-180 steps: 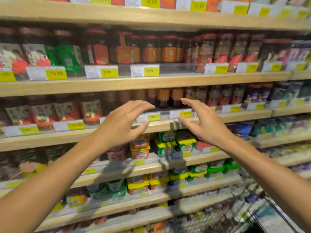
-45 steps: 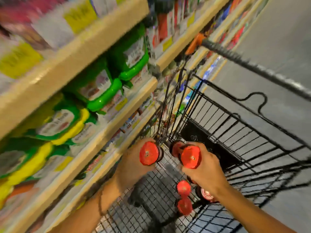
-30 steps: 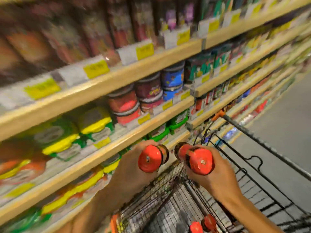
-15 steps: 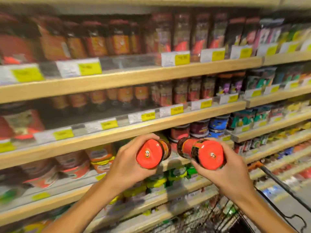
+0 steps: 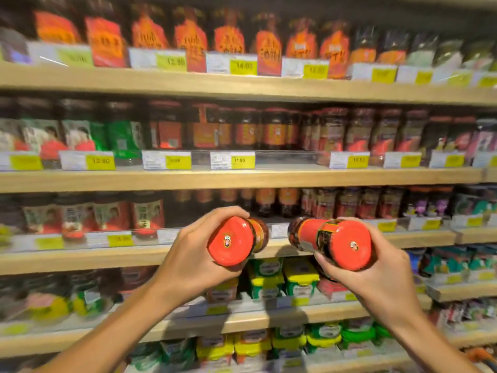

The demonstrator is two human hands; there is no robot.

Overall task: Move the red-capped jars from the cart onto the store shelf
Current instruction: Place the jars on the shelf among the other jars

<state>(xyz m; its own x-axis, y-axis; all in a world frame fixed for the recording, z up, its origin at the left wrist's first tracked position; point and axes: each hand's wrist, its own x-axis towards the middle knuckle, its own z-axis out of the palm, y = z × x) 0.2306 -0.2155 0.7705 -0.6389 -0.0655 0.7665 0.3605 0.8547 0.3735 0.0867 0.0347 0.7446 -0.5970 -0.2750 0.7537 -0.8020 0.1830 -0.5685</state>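
Note:
My left hand (image 5: 193, 258) grips a red-capped jar (image 5: 232, 240) lying sideways, its cap facing me. In my right hand (image 5: 376, 275) lies a second red-capped jar (image 5: 347, 244), held the same way, its base pointing left toward the shelf. Both jars hover in front of the wooden shelf edge (image 5: 134, 255) of the third tier, where a row of similar dark jars (image 5: 265, 201) stands far back. The cart is out of view.
Packed shelves fill the view: red pouches (image 5: 188, 41) on top, dark sauce jars (image 5: 242, 127) below, green and yellow tubs (image 5: 282, 278) under my hands. White and yellow price tags (image 5: 232, 160) line each shelf edge behind clear strips.
Both hands have lifted the two jars out of the cart and up to the third shelf tier. My view has swung from the cart to face the shelves.

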